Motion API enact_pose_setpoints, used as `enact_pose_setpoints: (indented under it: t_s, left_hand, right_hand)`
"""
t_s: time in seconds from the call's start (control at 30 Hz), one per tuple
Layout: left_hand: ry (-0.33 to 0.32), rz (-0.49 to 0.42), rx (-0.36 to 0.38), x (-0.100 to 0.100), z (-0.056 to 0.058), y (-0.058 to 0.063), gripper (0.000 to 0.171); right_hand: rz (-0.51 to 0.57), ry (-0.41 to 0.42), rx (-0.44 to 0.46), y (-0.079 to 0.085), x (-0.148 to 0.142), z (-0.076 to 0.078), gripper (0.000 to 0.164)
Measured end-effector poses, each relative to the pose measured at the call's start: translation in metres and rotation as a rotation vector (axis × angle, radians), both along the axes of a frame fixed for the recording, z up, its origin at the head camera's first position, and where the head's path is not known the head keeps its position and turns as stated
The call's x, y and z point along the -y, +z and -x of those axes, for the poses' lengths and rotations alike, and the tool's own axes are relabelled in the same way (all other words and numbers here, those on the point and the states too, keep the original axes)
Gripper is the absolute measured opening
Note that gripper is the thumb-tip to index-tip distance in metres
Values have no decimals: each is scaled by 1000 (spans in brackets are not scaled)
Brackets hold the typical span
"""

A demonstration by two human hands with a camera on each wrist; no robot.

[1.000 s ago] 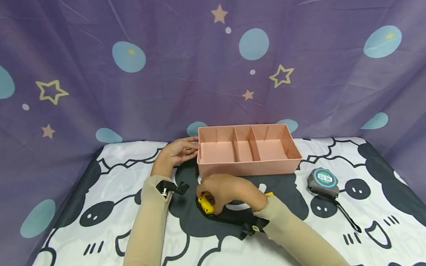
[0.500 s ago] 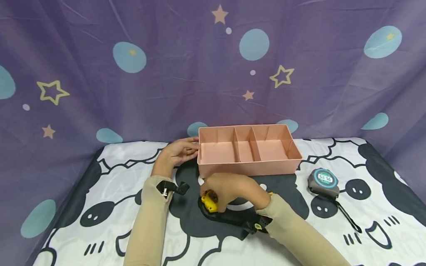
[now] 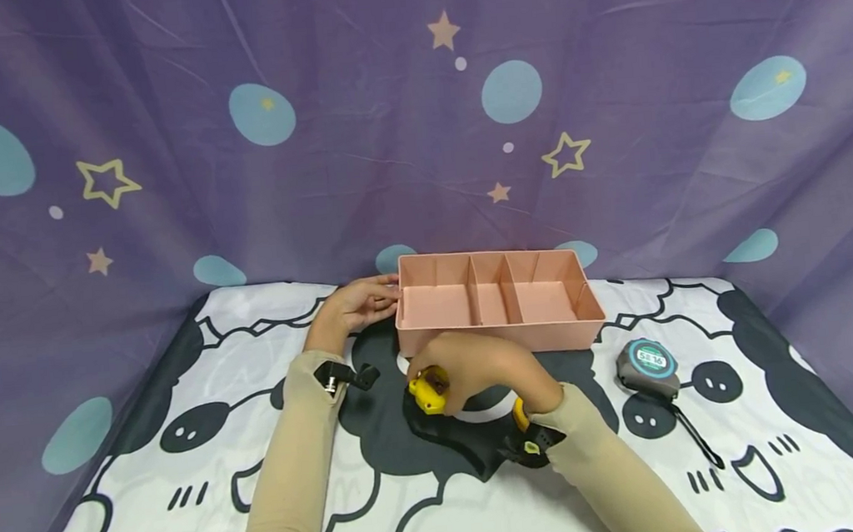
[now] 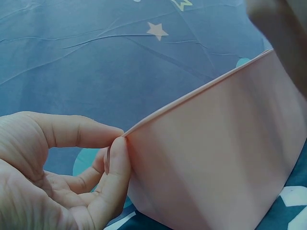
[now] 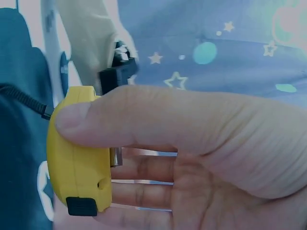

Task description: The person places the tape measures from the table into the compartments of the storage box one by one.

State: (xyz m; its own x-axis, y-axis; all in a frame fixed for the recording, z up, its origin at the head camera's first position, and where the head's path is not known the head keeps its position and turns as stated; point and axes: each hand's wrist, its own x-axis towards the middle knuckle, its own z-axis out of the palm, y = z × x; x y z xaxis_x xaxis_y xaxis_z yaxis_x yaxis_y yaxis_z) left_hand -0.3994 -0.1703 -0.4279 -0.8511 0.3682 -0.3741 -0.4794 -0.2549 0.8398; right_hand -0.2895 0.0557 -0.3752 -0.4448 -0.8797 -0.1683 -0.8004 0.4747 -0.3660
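My left hand [image 3: 358, 305] is at the left end of a pink divided storage box [image 3: 500, 339]. In the left wrist view, its thumb and finger pinch the corner of the box's rim. My right hand [image 3: 480, 368] grips a small yellow tape measure [image 3: 427, 392] just in front of the box. The right wrist view shows the thumb across the yellow case [image 5: 79, 163], with the other fingers behind it. A black strap [image 3: 444, 444] trails from the tape measure over the cloth.
A grey tape measure [image 3: 647, 370] with a teal label and black strap lies to the right. Another yellow object [image 3: 520, 415] shows partly from behind my right wrist. A purple curtain [image 3: 416, 133] hangs behind the cloth-covered table [image 3: 491, 516].
My right hand has moved up and to the right, closer to the box, with the yellow tape measure in its grip. The left hand stays on the box's corner.
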Motion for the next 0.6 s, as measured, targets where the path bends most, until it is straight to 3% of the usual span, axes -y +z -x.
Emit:
enact_pose_setpoints:
  t_s: [0.17, 0.37, 0.6]
  left_hand:
    - [-5, -8, 2, -1, 0, -1, 51]
    - [-11, -13, 8, -1, 1, -3, 46]
    - [-8, -9, 5, 1, 0, -2, 51]
  right_hand:
    - [76, -26, 40, 11, -10, -2, 56]
    - [143, -59, 22, 24, -23, -4, 56]
    - [187, -103, 32, 38, -34, -8, 58]
